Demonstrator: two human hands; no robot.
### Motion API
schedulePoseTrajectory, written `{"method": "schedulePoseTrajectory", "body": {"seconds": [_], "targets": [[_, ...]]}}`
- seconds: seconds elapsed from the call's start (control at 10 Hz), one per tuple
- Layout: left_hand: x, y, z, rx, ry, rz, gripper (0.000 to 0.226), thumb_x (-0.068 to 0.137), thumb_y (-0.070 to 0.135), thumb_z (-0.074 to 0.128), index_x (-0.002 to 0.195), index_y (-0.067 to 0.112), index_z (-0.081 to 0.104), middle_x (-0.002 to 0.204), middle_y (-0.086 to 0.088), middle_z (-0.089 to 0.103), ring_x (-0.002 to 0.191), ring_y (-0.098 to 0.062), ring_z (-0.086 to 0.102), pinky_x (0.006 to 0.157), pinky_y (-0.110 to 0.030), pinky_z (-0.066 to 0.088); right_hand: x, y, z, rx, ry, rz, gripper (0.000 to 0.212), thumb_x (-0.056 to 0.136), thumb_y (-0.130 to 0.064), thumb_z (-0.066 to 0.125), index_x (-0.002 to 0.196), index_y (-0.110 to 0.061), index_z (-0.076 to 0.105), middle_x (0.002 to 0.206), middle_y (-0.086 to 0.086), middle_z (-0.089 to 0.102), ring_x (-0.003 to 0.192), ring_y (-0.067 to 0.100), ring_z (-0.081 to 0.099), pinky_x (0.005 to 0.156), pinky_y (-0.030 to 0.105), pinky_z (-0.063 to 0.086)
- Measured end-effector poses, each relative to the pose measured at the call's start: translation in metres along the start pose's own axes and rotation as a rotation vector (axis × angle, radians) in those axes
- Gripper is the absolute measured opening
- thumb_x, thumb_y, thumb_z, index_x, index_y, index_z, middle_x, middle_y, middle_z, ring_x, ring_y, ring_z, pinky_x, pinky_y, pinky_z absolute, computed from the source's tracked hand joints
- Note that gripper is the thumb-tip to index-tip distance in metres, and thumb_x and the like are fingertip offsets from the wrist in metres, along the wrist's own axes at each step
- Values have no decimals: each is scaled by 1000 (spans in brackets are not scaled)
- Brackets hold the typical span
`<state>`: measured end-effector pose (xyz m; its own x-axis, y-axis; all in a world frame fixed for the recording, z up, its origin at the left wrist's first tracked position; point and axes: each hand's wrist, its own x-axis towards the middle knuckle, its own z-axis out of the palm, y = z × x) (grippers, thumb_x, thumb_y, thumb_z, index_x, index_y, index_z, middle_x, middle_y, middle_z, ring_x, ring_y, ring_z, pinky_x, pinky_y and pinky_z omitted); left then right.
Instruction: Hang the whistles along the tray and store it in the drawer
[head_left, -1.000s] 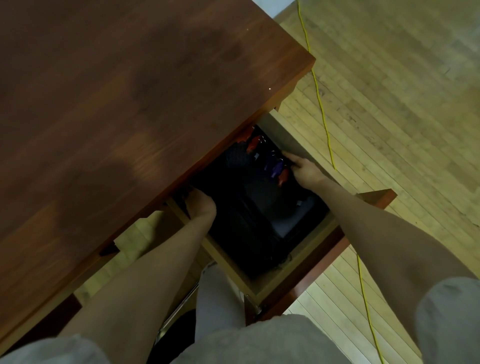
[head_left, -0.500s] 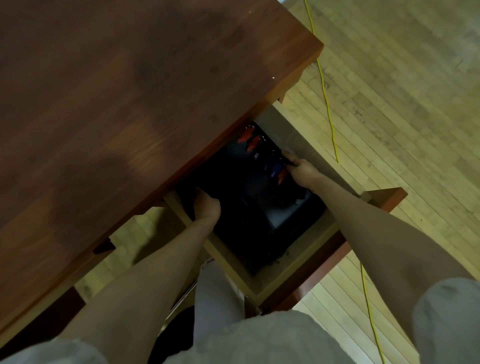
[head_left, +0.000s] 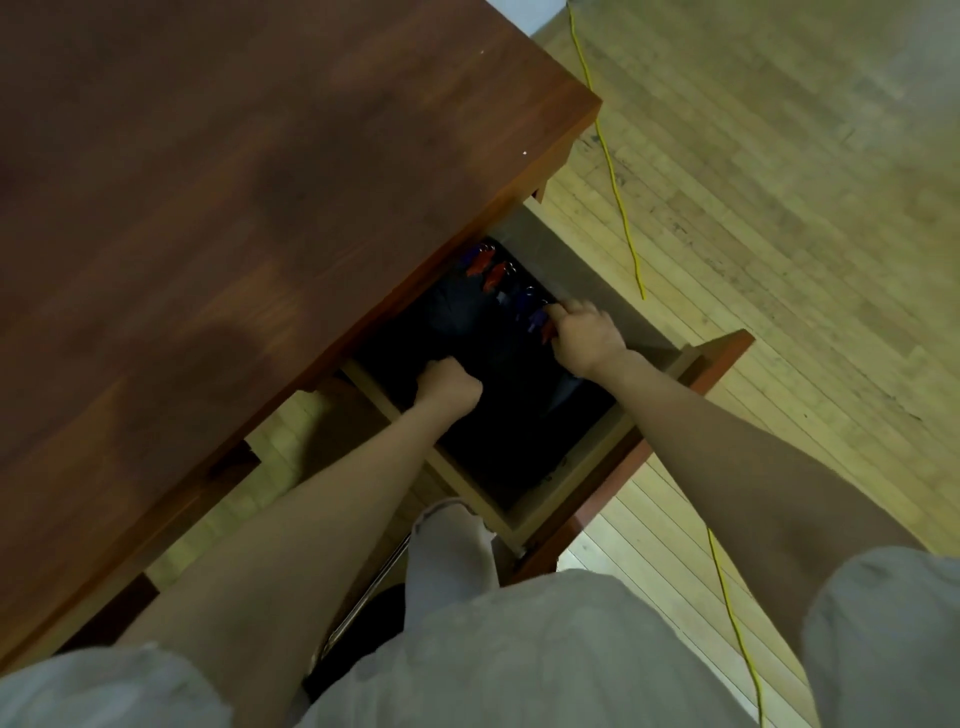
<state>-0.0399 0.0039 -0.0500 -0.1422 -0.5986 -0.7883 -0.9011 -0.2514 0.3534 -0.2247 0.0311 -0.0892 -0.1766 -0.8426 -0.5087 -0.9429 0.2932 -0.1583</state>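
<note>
A reddish-brown, wood-grained surface (head_left: 234, 208). The drawer (head_left: 589, 457) has pale tan walls and a reddish-brown front. Inside, a black tray (head_left: 509, 431) carries red and purple-blue whistles (head_left: 492, 274). A yellow cable (head_left: 618, 202) crosses the pale plank floor (head_left: 779, 208).

Reddish-brown surface above a pale plank floor

The wooden surface (head_left: 234, 208) fills the upper left, dark-grained, with patches of shadow and two tiny white specks near its right corner. Beyond its edge lies a floor (head_left: 805, 234) of narrow, scuffed, yellowish boards. A yellow cord (head_left: 615, 192) trails down across them from the top and shows again at lower right. A pale strip of wall (head_left: 540, 15) sits at the top edge.
</note>
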Motion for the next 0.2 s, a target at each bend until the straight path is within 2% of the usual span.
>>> {"method": "schedulePoseTrajectory", "body": {"seconds": [0.1, 0.2], "targets": [[-34, -6, -18, 91, 22, 158, 23, 92, 11, 47, 112, 9, 57, 108, -7, 53, 91, -23, 59, 85, -37, 51, -34, -24, -30, -33, 104, -52, 40, 94, -20, 46, 132, -10, 46, 132, 15, 49, 127, 33, 41, 103, 41, 33], [-62, -18, -46, 144, 175, 333, 38, 93, 18, 50, 131, 15, 51, 124, -4, 57, 106, -25, 59, 82, -34, 50, -64, -63, -59, -51, 293, -110, 31, 94, -28, 49, 118, -9, 54, 118, 13, 56, 116, 32, 49, 94, 41, 39]]}}
